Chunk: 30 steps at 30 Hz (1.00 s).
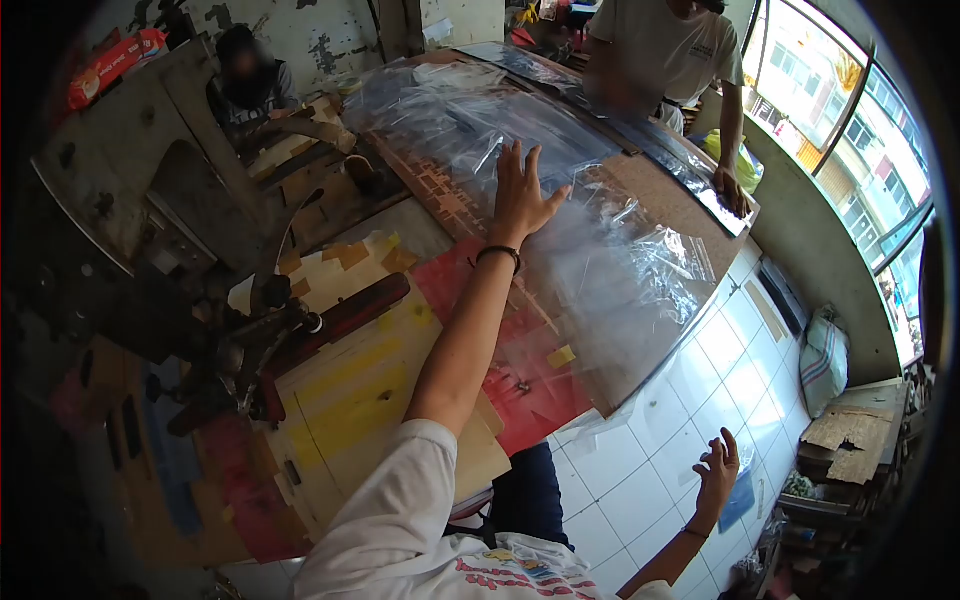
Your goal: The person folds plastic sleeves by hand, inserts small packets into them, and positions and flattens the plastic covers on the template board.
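My left hand [524,200] stretches out over the table with its fingers spread. It holds nothing and is nearest to the clear plastic sheets [450,125] lying in a loose pile; whether it touches them I cannot tell. Another stretch of crinkled clear plastic [640,290] covers the near right part of the brown table [665,192]. Off to the right, above the tiled floor, is my right hand [716,478], fingers bent but apart, with nothing in it. Red sheeting [530,385] lies along the near edge of the table, below my left forearm.
A dark press-like machine [250,350] and a yellow-taped board [350,390] stand at my left. Across the table a person [665,50] rests a hand on a long strip. Another person [250,80] is at the back left. A white sack [825,360] leans by the wall.
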Available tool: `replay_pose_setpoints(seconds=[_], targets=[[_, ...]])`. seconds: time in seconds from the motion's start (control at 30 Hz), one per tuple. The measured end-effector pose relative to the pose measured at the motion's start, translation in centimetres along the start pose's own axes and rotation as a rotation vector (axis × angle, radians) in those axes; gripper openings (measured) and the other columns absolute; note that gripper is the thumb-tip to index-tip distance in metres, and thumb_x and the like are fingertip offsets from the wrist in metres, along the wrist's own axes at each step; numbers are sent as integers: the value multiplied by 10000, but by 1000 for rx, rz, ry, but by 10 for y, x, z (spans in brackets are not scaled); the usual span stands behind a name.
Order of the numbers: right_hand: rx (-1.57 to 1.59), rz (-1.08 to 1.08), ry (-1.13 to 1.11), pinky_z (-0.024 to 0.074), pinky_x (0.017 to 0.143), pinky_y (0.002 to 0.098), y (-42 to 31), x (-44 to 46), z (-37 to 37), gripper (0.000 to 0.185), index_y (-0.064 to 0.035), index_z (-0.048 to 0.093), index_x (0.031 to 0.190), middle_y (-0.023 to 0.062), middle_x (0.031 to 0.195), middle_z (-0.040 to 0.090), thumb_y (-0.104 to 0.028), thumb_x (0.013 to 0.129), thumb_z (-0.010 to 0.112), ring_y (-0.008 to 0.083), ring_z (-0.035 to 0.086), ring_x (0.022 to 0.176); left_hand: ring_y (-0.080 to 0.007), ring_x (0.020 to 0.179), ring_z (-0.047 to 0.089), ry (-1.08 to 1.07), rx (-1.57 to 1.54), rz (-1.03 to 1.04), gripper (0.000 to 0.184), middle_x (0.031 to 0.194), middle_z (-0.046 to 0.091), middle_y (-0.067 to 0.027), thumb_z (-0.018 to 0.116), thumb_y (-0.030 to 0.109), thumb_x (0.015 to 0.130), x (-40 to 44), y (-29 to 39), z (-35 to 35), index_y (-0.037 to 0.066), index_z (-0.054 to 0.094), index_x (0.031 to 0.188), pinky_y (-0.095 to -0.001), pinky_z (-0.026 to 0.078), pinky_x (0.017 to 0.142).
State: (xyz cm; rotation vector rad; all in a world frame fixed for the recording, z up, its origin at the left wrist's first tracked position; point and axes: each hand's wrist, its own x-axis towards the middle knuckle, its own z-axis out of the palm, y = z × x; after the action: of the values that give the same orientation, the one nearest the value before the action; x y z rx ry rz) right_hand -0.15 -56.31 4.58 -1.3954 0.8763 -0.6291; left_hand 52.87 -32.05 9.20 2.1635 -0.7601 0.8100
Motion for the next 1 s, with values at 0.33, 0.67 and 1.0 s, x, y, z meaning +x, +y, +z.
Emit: replay_pose_setpoints(seconds=[0.33, 0.67, 1.0], targets=[[97, -43, 92, 501, 615, 225, 15, -23, -7, 493, -59, 525, 1388, 27, 1034, 624, -173, 947, 711, 61, 563, 774, -318, 1508, 287, -515, 145, 103, 750, 1584, 368, -207, 550, 517, 976, -3, 20, 1, 140, 306, 1576, -457, 155, 1258], [226, -86, -19, 583, 830, 316, 29, -49, -4, 623, -13, 386, 1463, 162, 1232, 625, -128, 944, 710, 144, 614, 933, -462, 1402, 391, -638, 277, -376, 874, 1515, 418, -255, 705, 579, 845, 24, 61, -36, 44, 445, 1485, -529, 383, 1122], [265, -105, -109, 614, 874, 376, 25, -46, 17, 554, 29, 414, 1422, 213, 1220, 613, -73, 943, 673, 193, 633, 971, -460, 1364, 416, -428, 476, -237, 989, 1491, 423, -281, 750, 500, 844, 24, 30, -31, 49, 257, 1573, -529, 360, 1121]])
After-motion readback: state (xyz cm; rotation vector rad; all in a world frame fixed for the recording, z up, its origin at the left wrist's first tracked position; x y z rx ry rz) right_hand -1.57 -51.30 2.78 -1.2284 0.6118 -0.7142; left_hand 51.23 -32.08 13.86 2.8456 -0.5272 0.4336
